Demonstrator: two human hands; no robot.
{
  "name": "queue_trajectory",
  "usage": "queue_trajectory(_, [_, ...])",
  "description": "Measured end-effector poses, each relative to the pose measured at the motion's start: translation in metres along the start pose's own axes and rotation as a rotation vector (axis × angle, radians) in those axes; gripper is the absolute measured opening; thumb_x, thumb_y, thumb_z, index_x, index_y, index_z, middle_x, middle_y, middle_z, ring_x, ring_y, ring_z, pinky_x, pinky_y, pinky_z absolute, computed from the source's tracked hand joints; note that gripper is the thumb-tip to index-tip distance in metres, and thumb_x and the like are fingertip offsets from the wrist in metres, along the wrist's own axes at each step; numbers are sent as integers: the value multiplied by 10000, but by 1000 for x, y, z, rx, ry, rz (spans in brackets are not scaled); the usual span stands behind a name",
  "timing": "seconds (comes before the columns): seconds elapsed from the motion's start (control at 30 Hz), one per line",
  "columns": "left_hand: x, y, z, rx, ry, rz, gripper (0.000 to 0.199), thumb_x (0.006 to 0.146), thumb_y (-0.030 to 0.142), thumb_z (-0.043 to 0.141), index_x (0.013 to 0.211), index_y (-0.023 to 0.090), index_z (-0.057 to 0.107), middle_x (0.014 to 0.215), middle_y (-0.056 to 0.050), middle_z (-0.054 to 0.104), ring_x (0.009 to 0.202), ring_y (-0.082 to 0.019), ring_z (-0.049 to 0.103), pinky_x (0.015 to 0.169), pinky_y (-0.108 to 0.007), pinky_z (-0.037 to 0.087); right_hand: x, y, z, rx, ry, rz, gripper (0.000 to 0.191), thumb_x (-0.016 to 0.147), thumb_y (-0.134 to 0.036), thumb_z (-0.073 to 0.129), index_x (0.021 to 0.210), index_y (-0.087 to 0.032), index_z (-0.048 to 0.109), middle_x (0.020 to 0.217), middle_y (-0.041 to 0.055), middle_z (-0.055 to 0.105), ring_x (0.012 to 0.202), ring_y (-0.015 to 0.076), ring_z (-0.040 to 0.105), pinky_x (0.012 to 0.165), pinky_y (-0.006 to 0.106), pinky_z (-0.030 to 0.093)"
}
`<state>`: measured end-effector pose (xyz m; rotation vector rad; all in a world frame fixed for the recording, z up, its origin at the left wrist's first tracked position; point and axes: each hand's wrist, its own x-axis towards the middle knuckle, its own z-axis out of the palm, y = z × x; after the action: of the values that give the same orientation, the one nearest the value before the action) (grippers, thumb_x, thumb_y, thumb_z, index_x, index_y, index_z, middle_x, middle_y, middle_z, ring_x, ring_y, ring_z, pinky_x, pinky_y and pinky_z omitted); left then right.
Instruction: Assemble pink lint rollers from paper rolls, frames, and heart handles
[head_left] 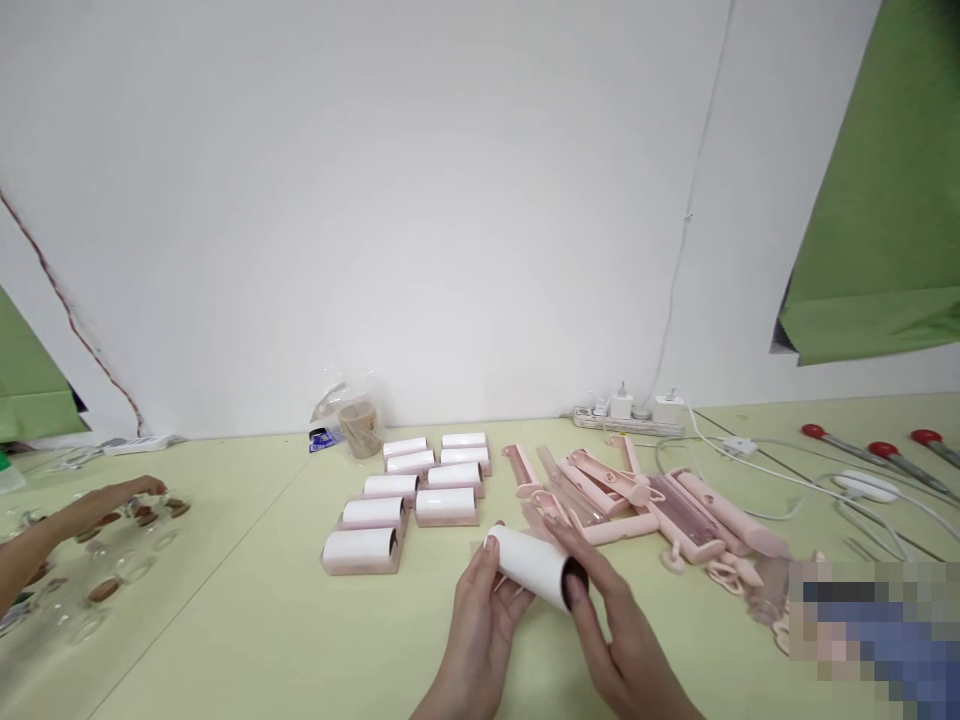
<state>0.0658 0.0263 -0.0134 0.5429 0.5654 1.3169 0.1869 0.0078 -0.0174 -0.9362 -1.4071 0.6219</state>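
A white lint roll (529, 562) with a dark hollow core is held tilted between both hands above the table. My left hand (480, 615) cups its left end from below, thumb on top. Around the right end curls my right hand (611, 620), with the thumb at the dark opening and the fingers behind. What sits under the roll is mostly hidden by the fingers. To the left stand two columns of similar white rolls (360, 545) in pinkish holders. On the right lies a loose pile of pink plastic handles and covers (615, 525), some of them clear.
At the wall are a tape roll in a plastic bag (360, 425) and a power strip (630, 424) with chargers. Cables (795, 478) and red-knobbed tools (892, 455) lie at right. At far left, another person's arm (67, 525) reaches over small glass items (131, 565).
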Motion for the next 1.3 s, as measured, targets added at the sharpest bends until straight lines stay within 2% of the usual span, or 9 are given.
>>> queue_trajectory(0.17, [-1,2,0,-51,10,-5,355,800,327,523,1106,149,497,1091,-105,579,1093,-233,483,901,-338,429,-2,14,1,-197,-4,-436,536,787,-22,417,1255,-282,378,1306,-18,424,1200,198,368,1010,372,305])
queue_trajectory(0.27, [-1,2,1,-98,19,-13,374,797,319,530,1117,129,489,1092,-117,579,1111,-235,468,927,-336,409,4,18,-4,-388,-152,-716,645,752,53,363,1333,-197,237,1390,10,281,1226,212,321,993,380,331])
queue_trajectory(0.37, [0,1,0,-140,13,-54,367,802,319,522,1093,95,504,1094,-143,574,1098,-247,481,936,-340,398,5,20,-6,-546,-248,-817,646,746,49,345,1346,-130,186,1415,42,207,1239,218,292,999,372,316])
queue_trajectory(0.5, [1,0,-1,-193,-23,-62,356,811,294,512,1107,95,498,1105,-145,567,1095,-244,484,938,-332,394,1,21,-6,-600,-228,-810,608,769,29,338,1341,-121,194,1382,70,296,1237,206,299,988,367,334])
queue_trajectory(0.67, [2,-3,-1,-246,8,-68,364,812,278,512,1146,138,474,1093,-121,575,1076,-225,503,924,-322,411,1,13,-14,-462,-230,-778,533,800,-4,373,1301,-156,270,1293,108,408,1188,208,381,937,342,405])
queue_trajectory(0.8, [3,-4,-1,-258,16,-77,359,808,257,519,1144,138,479,1087,-127,577,1069,-221,509,918,-328,420,4,7,-17,-411,-120,-597,441,816,-48,407,1222,-215,373,1256,91,371,1187,198,367,935,313,405])
queue_trajectory(0.93, [3,-4,-1,-274,-7,-94,352,813,257,509,1141,133,486,1078,-130,583,1042,-220,528,911,-333,424,7,6,-19,-474,-61,-581,397,823,-104,437,1193,-247,431,1244,80,330,1158,194,381,919,287,410])
queue_trajectory(1.13, [3,-3,0,-266,19,-93,325,809,235,515,1116,129,512,1042,-125,604,1019,-221,544,890,-327,440,10,6,-23,-432,-238,-533,434,850,-149,413,1264,-276,376,1145,65,471,1087,180,452,886,267,428])
queue_trajectory(1.3, [2,-3,1,-251,33,-116,327,811,247,512,1112,119,510,1049,-126,602,1059,-223,518,889,-316,447,8,1,-21,-345,-257,-369,421,873,-225,371,1293,-250,349,1258,84,380,1182,215,368,931,305,391])
